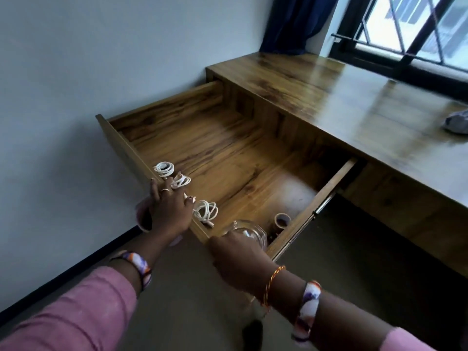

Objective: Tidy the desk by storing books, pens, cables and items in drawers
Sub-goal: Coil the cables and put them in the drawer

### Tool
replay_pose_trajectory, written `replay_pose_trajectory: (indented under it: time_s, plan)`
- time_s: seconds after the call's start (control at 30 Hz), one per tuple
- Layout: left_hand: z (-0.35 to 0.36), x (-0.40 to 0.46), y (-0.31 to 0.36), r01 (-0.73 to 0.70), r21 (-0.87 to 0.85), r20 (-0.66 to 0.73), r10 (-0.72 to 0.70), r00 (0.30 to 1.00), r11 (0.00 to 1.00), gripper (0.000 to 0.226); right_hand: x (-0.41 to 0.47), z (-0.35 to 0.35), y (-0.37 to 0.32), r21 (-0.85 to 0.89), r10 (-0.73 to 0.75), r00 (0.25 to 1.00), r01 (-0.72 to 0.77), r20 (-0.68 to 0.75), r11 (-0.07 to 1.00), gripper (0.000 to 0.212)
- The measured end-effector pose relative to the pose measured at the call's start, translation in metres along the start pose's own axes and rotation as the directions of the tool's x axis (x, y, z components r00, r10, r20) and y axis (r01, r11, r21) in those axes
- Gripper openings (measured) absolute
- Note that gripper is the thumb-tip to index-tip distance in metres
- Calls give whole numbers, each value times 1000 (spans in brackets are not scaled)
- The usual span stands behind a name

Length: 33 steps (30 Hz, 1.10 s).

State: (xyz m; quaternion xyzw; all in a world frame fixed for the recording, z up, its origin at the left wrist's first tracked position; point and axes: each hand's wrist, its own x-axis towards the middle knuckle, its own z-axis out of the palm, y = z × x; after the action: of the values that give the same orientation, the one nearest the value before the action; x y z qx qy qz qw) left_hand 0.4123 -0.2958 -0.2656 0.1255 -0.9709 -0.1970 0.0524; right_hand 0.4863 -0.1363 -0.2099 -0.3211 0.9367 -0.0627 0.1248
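The wooden drawer (121, 140) is pulled far out of the desk (354, 102). Three white coiled cables lie along its front wall: one at the left (164, 169), one in the middle (180, 181), one further right (206, 211). My left hand (169, 209) rests on the drawer's front rim, its fingers stretched out to the middle cable. My right hand (235, 262) grips a clear glass jar (250, 231) at the drawer's near right corner. A brown tape roll (281, 222) stands inside, beside the jar.
A crumpled grey-white item (457, 122) lies on the desk top at the right edge. A window (417, 26) and a dark blue curtain (296, 21) stand behind the desk. A pale wall lies to the left, with carpeted floor below.
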Motion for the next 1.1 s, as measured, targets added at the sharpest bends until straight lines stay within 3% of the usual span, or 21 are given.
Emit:
replay_pose_trajectory:
  time_s: [0.23,0.43,0.57,0.67,0.73,0.83,0.87,1.0,1.03,1.1]
  plan:
    - [-3,3,13,-32,115,47,27,999,993,35,-6,-7,-11,-21,121,990,-122,-75,992,22]
    - [8,25,53,-93,157,70,83,994,983,35,-2,-16,20,10,239,964,-240,-119,971,22]
    - [36,62,78,-174,219,139,146,979,960,53,6,-26,60,-8,314,942,-317,-121,948,21]
    - [51,89,112,-165,86,98,157,983,983,51,16,-35,102,-7,375,917,-379,-135,925,20]
    - [56,100,133,-221,41,129,214,968,975,67,23,-42,129,12,419,897,-422,-138,907,20]
    - [65,131,158,-416,61,250,390,886,907,116,34,-51,171,15,500,853,-504,-148,864,22]
    - [69,145,167,-498,73,294,459,838,864,120,38,-54,186,2,519,839,-526,-160,851,25]
    - [79,195,205,-786,58,360,721,592,616,96,44,-70,232,-32,635,759,-645,-146,763,43]
    - [80,205,219,-857,114,330,794,510,503,95,46,-74,243,-5,668,730,-676,-148,737,49]
    - [82,221,248,-900,231,336,838,430,369,98,47,-81,264,27,729,666,-735,-155,677,70]
